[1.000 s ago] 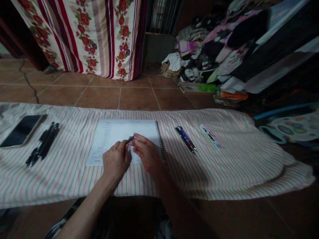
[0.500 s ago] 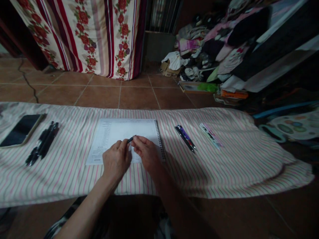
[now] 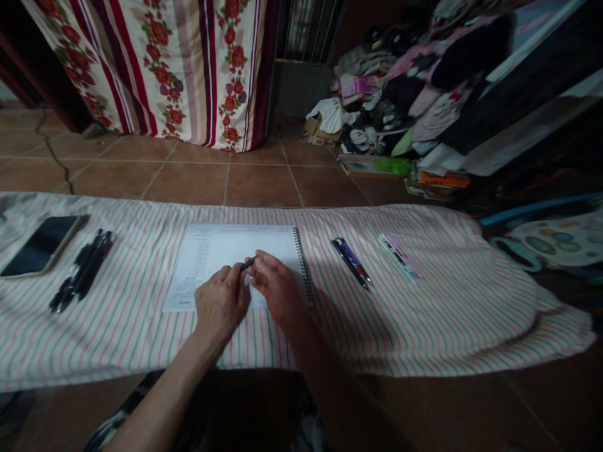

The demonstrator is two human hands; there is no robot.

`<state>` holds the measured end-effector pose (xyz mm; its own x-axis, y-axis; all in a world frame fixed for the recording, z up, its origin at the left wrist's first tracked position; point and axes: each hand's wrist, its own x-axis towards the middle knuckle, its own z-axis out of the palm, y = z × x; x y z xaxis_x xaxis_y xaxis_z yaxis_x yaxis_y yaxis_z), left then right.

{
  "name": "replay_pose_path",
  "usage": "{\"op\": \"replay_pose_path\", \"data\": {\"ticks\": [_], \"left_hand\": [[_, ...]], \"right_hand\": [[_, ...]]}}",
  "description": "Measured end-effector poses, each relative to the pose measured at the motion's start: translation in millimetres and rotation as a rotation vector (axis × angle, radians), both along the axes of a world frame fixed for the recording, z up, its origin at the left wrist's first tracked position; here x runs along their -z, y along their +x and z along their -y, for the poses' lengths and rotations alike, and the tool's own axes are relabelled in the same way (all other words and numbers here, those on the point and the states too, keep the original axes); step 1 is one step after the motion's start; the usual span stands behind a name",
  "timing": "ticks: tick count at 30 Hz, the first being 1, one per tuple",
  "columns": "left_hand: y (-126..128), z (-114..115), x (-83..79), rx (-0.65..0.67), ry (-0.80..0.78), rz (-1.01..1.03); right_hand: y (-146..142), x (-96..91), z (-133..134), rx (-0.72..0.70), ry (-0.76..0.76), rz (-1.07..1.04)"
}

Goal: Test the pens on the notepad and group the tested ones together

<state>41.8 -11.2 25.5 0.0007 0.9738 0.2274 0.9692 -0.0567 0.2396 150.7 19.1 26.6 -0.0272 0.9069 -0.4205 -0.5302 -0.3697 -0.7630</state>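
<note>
A black pen [image 3: 248,263] is held between my two hands, over a spiral notebook [image 3: 235,242] that lies on the striped cloth. My left hand [image 3: 220,298] is closed around the pen's body, most of which its fingers hide. At the other end, the fingertips of my right hand [image 3: 276,285] pinch the pen's tip. Printed text runs down the notebook's left side, and its coil is along the right edge.
Left on the striped cloth [image 3: 424,326] are a phone [image 3: 40,246] and several black pens [image 3: 92,267]. To the right lie dark pens [image 3: 352,262] and pale pens [image 3: 399,256]. Beyond are a floral curtain [image 3: 188,75] and a clothes pile [image 3: 391,94].
The fingers of my right hand have shifted slightly upward around the pen's end. My left hand stays in place, and the things on the cloth have not moved.
</note>
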Motion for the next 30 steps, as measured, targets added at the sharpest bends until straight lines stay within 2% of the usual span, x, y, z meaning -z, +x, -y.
{"op": "replay_pose_path", "data": {"ticks": [10, 18, 30], "left_hand": [[1.6, 2.2, 1.2, 0.028, 0.018, -0.015], [0.8, -0.2, 3.2, 0.024, 0.043, -0.011], [1.0, 2.8, 0.1, 0.019, 0.002, -0.028]], "right_hand": [[0.6, 2.3, -1.3, -0.003, -0.020, 0.037], [0.9, -1.0, -1.1, 0.008, 0.001, -0.040], [-0.1, 0.5, -0.4, 0.004, -0.027, 0.031]]}}
